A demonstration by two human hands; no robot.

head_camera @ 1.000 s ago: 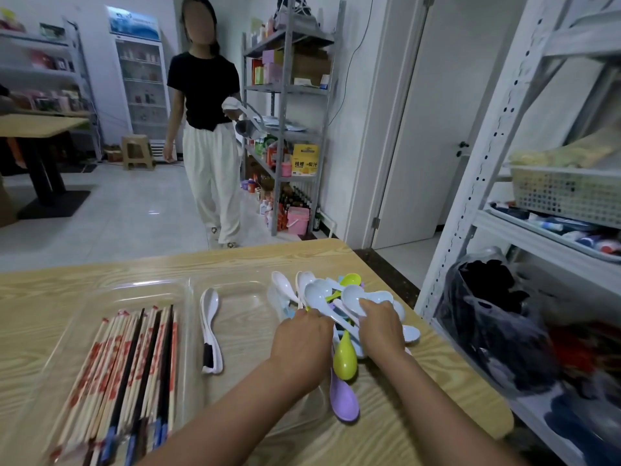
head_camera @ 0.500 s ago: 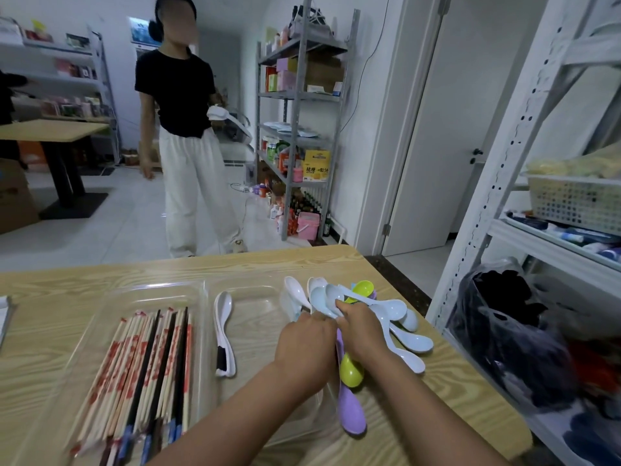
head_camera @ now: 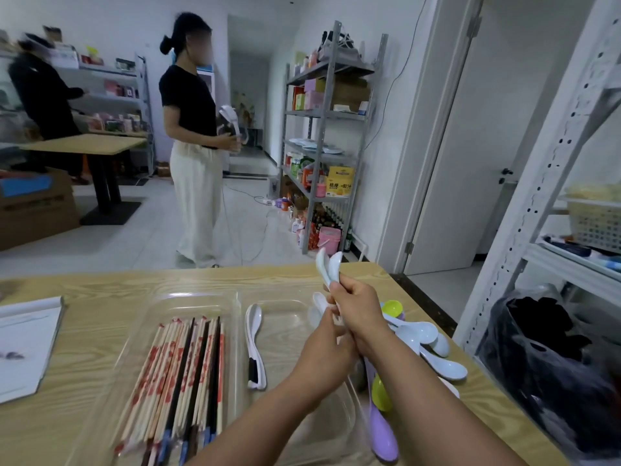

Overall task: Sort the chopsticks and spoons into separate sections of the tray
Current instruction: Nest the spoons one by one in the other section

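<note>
We hold two white plastic spoons (head_camera: 327, 267) in the right hand (head_camera: 361, 309), left hand (head_camera: 324, 353) steadying; stack bowls aligned before lowering into the clear tray's (head_camera: 242, 299) right section.

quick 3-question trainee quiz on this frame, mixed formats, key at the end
1. True or false: the chopsticks lie in the tray's left section.
2. What does the right hand hold raised above the tray? A) white spoons B) chopsticks C) a purple spoon
3. Fill in: the white spoon lying alone is in the tray's ____ section.

Key: 1 true. 2 A, white spoons. 3 right.
</note>
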